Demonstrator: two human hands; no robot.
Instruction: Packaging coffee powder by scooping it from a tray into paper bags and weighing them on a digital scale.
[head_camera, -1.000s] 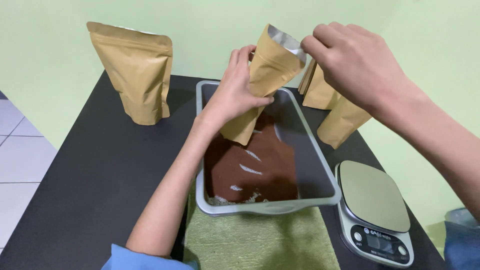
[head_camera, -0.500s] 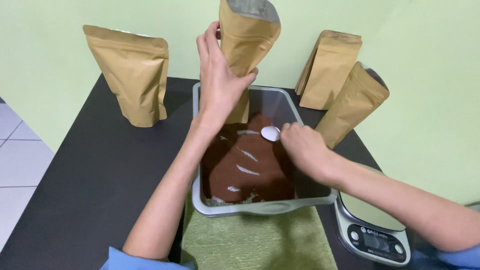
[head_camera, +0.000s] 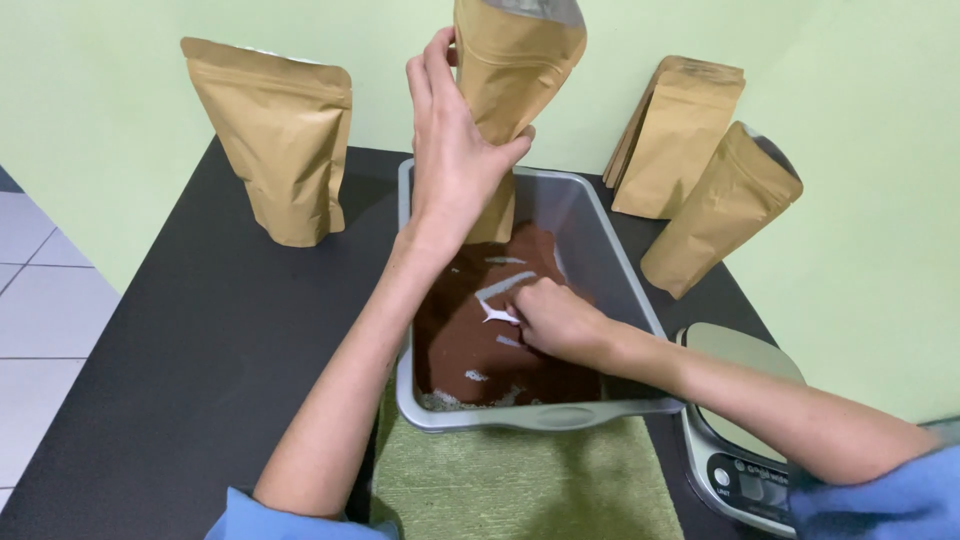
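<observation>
The left arm reaches forward and up, forearm bare, sleeve blue at the elbow. The left hand (head_camera: 455, 150) is raised, fingers closed in a grip, thumb to the right. The right arm comes in from the lower right. The right hand (head_camera: 555, 318) is low, fingers curled into a loose fist, knuckles up.

Black table (head_camera: 190, 340) — bearing kraft pouches (head_camera: 272, 140), grey tray (head_camera: 540, 415), green cloth (head_camera: 520, 480), scale (head_camera: 745, 440).

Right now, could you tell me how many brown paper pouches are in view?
4: one in the left hand over the tray, one far left, two by the wall at right. The back one may hide more.
</observation>
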